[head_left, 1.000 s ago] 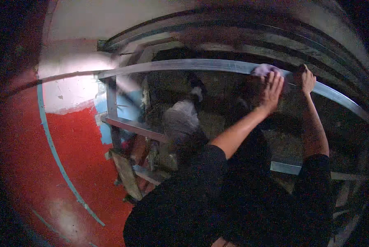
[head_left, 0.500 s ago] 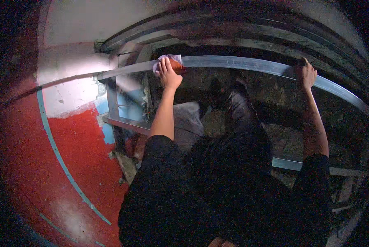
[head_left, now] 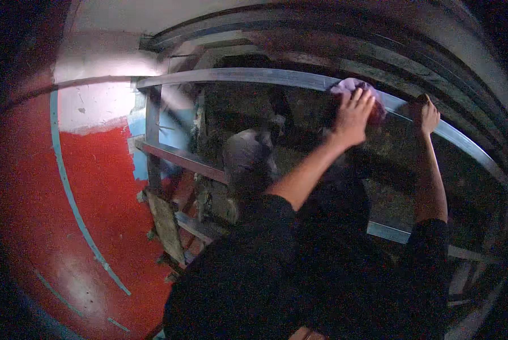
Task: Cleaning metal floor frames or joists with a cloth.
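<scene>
A silver metal rail [head_left: 265, 75] runs across the upper part of the head view, looking curved near its ends. My left hand [head_left: 353, 119] presses a crumpled pale purple cloth [head_left: 350, 85] against the rail, right of its middle. The cloth also has a darker reddish part, and some of it is hidden under my fingers. Further right, my right hand [head_left: 428, 116] is closed around the same rail. A short stretch of rail shows between the two hands.
Below the rail is a lower metal bar [head_left: 191, 163], joined to an upright [head_left: 152, 116] at the left. More dark rails [head_left: 322, 34] lie beyond. A red floor [head_left: 106, 192] with a teal stripe [head_left: 72, 198] spreads at left. A tilted board [head_left: 166, 226] stands beside the frame.
My left hand has slid the cloth rightward along the rail, close to my right hand. My right hand keeps its hold on the rail. The view has shifted slightly.
</scene>
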`<action>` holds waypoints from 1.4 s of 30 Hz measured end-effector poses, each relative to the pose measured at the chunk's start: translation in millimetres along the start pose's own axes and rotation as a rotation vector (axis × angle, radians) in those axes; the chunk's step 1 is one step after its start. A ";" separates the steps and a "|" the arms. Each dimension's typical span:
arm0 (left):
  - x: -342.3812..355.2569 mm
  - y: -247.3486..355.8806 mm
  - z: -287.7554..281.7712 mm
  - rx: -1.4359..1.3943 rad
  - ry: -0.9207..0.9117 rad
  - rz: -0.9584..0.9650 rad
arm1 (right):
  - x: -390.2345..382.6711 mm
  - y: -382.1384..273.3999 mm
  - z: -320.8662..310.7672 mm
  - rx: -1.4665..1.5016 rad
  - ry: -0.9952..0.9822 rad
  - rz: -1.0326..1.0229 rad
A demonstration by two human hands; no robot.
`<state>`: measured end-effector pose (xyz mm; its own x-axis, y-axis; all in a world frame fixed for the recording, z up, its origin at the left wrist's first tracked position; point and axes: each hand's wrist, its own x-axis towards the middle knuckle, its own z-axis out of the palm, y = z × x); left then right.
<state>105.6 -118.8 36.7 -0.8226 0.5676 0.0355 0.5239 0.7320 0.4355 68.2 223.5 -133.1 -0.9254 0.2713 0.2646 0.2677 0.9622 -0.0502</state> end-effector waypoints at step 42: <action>-112.0 -275.6 -109.8 0.425 0.101 -0.457 | 4.2 -21.6 -17.2 0.072 -0.075 0.078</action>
<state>29.1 -425.5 11.5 -0.9900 0.1391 0.0239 0.1398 0.9896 0.0324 63.1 203.5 -114.4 -0.9206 0.3442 0.1845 0.3224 0.9365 -0.1381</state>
